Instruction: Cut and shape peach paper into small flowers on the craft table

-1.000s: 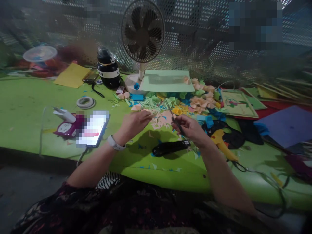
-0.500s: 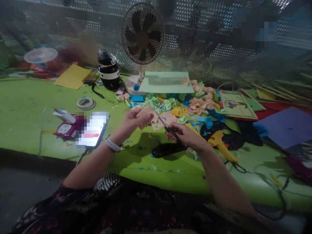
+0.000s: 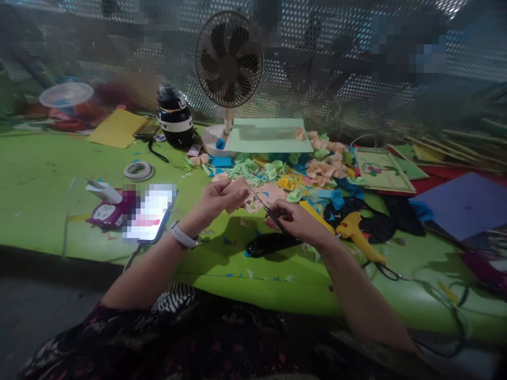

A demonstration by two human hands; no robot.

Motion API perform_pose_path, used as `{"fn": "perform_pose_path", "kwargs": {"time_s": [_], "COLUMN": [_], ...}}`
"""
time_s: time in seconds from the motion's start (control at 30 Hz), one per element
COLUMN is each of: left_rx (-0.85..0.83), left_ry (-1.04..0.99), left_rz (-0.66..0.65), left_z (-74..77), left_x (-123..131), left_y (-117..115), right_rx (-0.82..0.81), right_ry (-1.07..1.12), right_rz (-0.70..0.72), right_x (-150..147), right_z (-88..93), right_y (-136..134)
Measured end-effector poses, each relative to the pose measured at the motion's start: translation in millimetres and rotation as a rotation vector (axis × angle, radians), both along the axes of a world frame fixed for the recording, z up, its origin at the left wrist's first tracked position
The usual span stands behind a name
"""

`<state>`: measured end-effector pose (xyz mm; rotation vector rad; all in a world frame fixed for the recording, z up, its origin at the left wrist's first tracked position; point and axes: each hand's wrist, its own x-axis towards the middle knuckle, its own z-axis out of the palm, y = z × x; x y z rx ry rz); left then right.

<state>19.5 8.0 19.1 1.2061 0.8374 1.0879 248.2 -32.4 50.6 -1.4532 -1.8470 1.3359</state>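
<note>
My left hand [image 3: 219, 200] pinches a small piece of peach paper [image 3: 236, 190] between thumb and fingers, above the green table. My right hand [image 3: 287, 219] grips a pair of dark-handled scissors [image 3: 272, 212], their thin blades pointing up and left to the paper's right edge. Whether the blades are apart is too fine to tell. Under my right hand lies a glossy black object [image 3: 269, 245], perhaps a stapler. Peach paper scraps [image 3: 269, 194] and a green folded paper petal [image 3: 295, 195] lie just beyond the hands.
A fan [image 3: 228, 66] stands at the back beside a black jar [image 3: 175, 119] and a pale green sheet [image 3: 269, 134]. A lit phone [image 3: 150, 214] and tape roll [image 3: 138, 170] lie left. Rightward are a yellow glue gun [image 3: 360, 237], its cable, and a purple sheet [image 3: 467, 206].
The scissor blades have shifted slightly left against the peach paper, and my right hand has moved a little left with them. The camera view has tilted slightly. Both grips are unchanged.
</note>
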Motion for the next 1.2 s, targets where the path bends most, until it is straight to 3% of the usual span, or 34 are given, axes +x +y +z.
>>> {"fn": "perform_pose_path", "kwargs": {"time_s": [1.2], "left_rx": [-0.076], "left_ry": [0.005], "left_rz": [-0.007], "left_z": [14.5], "left_x": [0], "left_y": [-3], "right_rx": [-0.032], "right_ry": [0.129], "right_rz": [-0.133], "right_x": [-6], "right_z": [-1.3], "right_y": [1]}}
